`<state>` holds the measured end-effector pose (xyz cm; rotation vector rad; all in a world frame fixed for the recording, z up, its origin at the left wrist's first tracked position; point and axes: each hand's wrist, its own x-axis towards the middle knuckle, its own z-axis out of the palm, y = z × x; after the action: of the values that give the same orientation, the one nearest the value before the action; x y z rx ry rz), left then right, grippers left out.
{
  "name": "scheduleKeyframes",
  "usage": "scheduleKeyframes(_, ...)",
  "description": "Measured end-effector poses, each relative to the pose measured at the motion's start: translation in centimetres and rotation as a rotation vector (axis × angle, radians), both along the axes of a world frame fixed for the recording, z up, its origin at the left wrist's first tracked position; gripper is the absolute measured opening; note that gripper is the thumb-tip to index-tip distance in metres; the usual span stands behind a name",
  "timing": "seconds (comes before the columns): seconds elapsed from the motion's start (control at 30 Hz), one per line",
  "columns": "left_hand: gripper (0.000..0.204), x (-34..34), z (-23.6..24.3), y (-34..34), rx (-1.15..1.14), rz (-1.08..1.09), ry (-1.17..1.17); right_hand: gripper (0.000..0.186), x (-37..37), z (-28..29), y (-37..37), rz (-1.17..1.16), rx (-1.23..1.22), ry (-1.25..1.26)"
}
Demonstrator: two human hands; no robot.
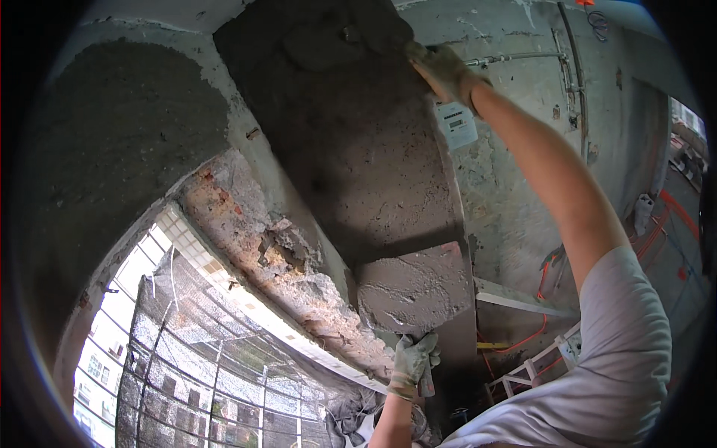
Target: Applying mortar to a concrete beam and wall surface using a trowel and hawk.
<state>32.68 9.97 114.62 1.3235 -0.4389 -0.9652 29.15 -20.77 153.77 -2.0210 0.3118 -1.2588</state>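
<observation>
My left hand (414,358), in a pale work glove, grips a plasterer's hawk from below at its near edge. Wet grey mortar (411,287) covers the hawk's top, and its handle is hidden. High up, my gloved right hand (442,71) is at the right edge of a tall strip of dark, wet plaster (351,142). The right fingers look curled; a tan edge shows along them, but what they hold cannot be made out. A rounded patch of smoother mortar lies at the top of the strip, left of that hand.
At lower left, a window (216,351) has bars and dark netting, with broken masonry (254,231) along its edge. A paper notice (457,125) and metal pipes (515,57) are on the right wall. White framing (530,371) and an orange cable (523,341) lie at lower right.
</observation>
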Motion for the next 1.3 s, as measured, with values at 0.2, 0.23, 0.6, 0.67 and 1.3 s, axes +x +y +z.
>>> scheduleKeyframes(0.2,0.018,-0.7,0.4,-0.4,0.018,0.009,0.038,0.060,7.0,-3.0,0.9,-0.312,-0.857,0.133)
scheduleKeyframes(0.23,0.018,-0.1,0.4,-0.1,0.021,0.028,0.039,0.058,7.8,-1.7,6.1,0.057,-0.209,0.045)
scheduleKeyframes(0.6,0.012,0.9,1.9,-3.2,-0.032,-0.011,0.015,0.069,-0.7,5.2,0.2,-0.274,-0.131,0.120)
scheduleKeyframes(0.67,0.012,1.4,1.5,-2.8,-0.006,0.003,0.042,0.065,-1.7,4.3,-0.5,-0.208,-0.058,0.130)
scheduleKeyframes(1.3,0.012,0.5,0.5,-1.5,0.008,0.010,0.077,0.065,-3.9,2.7,2.0,-0.583,-0.449,0.418)
